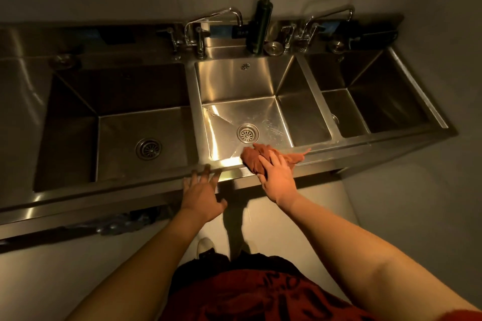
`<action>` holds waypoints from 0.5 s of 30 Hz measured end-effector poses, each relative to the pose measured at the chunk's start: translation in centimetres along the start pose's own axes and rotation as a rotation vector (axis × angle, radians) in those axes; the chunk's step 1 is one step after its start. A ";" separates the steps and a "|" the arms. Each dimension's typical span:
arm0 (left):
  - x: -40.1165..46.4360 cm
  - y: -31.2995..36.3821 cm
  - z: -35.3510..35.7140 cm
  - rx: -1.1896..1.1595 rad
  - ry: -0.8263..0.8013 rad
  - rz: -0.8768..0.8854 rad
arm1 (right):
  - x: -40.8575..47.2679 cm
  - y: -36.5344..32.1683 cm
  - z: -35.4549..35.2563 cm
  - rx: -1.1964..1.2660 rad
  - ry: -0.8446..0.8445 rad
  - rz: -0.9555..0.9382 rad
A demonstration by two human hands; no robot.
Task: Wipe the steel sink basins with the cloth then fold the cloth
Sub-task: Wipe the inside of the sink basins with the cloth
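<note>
The right hand lies flat on the bunched orange-red cloth, fingers straight and slightly fanned, pressing it down rather than gripping it. The cloth sits on the near rim of the sink, at the front edge of the middle basin; part of it hangs over into the basin toward the drain, and a loose tail trails off to the right along the rim. A flat palm on a wadded cloth suits wiping: it spreads pressure and lets the cloth slide along the steel. This looks like a pass over the front lip of the basin, though whether the basin floor is finished cannot be told; faint streaks shine on it beside the drain.

The left hand holds nothing. Its fingers are spread and extended, fingertips resting on the near rim just left of the cloth, the thumb out to the side below the edge. It probably serves as a brace while the person leans over the sink.

Beyond the hands, the left basin and the right basin lie in dimmer light. Along the far edge stand two faucets and a dark soap dispenser. The cloth is crumpled, so folding is not yet begun.
</note>
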State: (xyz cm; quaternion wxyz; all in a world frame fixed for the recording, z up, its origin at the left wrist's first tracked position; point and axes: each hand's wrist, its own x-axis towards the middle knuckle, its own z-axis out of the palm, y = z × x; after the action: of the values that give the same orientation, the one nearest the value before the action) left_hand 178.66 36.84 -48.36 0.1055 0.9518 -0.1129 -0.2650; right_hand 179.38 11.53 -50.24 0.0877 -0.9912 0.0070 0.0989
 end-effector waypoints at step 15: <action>-2.9 -3.3 1.6 -0.110 0.107 0.022 | 0.5 -8.9 2.1 0.080 -0.007 -0.344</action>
State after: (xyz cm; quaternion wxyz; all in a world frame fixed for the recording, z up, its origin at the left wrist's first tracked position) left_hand 175.87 40.58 -49.19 0.1662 0.9561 -0.1027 -0.2186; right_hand 179.71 20.69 -50.79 0.1428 -0.9732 -0.1590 0.0854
